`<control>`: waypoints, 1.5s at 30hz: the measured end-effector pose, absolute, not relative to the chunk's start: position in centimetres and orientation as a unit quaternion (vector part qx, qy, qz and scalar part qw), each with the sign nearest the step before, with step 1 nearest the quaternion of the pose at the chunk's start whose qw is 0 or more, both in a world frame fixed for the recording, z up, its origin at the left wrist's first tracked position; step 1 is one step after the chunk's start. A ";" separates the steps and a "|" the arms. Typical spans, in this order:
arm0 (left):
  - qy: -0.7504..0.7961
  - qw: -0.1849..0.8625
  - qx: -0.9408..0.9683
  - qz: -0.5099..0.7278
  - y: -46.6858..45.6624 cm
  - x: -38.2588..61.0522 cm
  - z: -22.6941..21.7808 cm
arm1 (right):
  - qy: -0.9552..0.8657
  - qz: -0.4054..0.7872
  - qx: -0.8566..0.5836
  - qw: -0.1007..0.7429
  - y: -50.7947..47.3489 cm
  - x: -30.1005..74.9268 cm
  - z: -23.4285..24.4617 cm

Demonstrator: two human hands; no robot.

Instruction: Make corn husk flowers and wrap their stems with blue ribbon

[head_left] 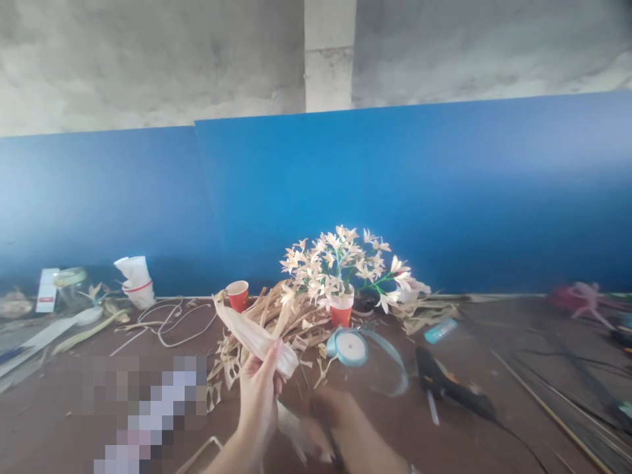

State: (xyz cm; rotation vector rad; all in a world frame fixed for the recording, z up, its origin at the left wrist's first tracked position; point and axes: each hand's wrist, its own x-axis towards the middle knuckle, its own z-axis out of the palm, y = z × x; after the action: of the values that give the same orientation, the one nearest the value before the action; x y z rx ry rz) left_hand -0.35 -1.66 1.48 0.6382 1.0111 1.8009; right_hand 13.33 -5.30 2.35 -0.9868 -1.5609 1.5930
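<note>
My left hand [259,395] is raised over the brown table [494,421], its fingers closed on a long pale dried husk strip [247,332] that slants up to the left. My right hand [333,421] is low beside it and smeared by motion. It seems to grip a thin dark tool, which I cannot make out. Behind the hands stands a red paper cup [342,313] holding a bunch of cream husk flowers [340,260] on green stems.
A pile of dried husks [276,313] lies by a second red cup [237,294]. A pale blue ribbon roll [348,347] and a black glue gun [444,382] lie to the right. White cups [135,280], a cord [168,322] and a blue wall panel [395,197] are behind.
</note>
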 end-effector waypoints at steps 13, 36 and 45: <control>0.461 0.485 0.268 0.693 -2.3 0.4 2.0 | -0.615 0.609 -0.359 0.350 -5.1 13.8 1.4; 0.481 0.504 0.308 0.648 -1.6 -0.5 2.5 | -0.690 0.502 -0.411 0.320 -5.1 14.9 3.5; 0.488 0.508 0.326 0.631 -1.4 -0.7 2.8 | -0.714 0.480 -0.380 0.340 -4.9 15.3 3.7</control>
State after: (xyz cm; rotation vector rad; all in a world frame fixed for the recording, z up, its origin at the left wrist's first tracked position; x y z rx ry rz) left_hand -0.75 -1.44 2.82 0.7852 1.1761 1.5201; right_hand 15.28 -4.89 3.68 -0.9900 -1.8586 1.2499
